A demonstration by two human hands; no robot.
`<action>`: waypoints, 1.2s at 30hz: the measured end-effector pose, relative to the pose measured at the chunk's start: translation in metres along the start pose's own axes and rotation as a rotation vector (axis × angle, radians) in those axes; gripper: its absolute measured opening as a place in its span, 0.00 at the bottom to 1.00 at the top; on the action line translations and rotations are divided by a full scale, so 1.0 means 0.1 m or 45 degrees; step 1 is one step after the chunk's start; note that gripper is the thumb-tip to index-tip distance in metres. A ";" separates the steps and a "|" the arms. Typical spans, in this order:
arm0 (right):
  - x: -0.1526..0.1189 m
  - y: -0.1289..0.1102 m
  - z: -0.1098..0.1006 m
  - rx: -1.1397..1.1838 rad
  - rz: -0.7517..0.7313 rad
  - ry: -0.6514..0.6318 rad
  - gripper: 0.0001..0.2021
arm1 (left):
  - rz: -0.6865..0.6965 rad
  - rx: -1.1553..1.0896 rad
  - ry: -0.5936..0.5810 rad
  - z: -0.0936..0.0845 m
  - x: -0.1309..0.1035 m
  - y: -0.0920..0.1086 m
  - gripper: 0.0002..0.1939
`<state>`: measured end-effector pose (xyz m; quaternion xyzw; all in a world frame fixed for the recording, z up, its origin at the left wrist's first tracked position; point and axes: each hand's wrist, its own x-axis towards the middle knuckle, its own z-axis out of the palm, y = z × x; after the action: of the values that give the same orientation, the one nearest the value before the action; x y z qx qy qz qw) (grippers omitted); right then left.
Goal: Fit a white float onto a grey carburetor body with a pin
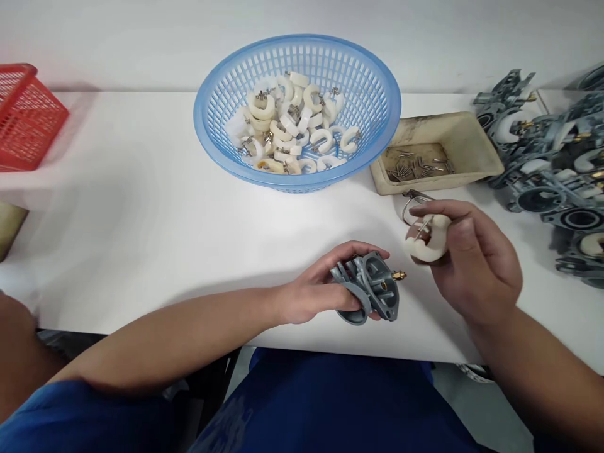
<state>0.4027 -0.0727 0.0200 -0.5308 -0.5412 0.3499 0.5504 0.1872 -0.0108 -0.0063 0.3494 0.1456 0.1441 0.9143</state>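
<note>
My left hand (325,292) is wrapped round a grey metal carburetor body (375,286), held over the front of the table with its open side and brass fitting turned to the right. Between the thumb and fingers of my right hand (476,258) is a cream C-shaped float (431,242) with a small metal bracket, a little above and right of the body, not touching it. Just behind the float lies a metal wire ring (409,207), partly hidden by my fingers.
A blue basket (299,179) of white and cream floats stands at the back of the white table (141,207). Right of it are a cream tray (467,138) with small pins and several carburetor bodies (542,195). A red basket (33,126) and another person's arm (19,358) are at left.
</note>
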 end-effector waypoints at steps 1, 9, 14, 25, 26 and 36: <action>0.01 -0.04 -0.01 0.036 0.096 -0.070 0.15 | 0.008 0.030 0.019 0.01 -0.01 0.01 0.36; 0.09 -0.16 -0.07 0.217 0.464 -0.491 0.17 | 0.001 0.122 0.100 0.09 -0.04 0.03 0.37; 0.03 -0.11 -0.05 -0.056 0.181 -0.626 0.14 | -0.046 0.098 0.153 0.06 -0.02 0.02 0.37; -0.02 0.01 0.18 -0.502 -0.134 -0.214 0.04 | -0.009 0.032 0.170 0.02 0.00 0.02 0.37; -0.02 0.01 0.19 -0.512 -0.172 -0.191 0.04 | -0.003 0.019 0.167 0.02 0.00 0.01 0.36; 0.04 0.01 0.02 -0.166 -0.188 -0.523 0.21 | 0.144 -0.240 0.058 -0.04 0.08 0.00 0.31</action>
<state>0.4015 -0.0682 0.0191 -0.4417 -0.7008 0.3736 0.4173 0.1937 -0.0058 -0.0107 0.2663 0.1321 0.2164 0.9299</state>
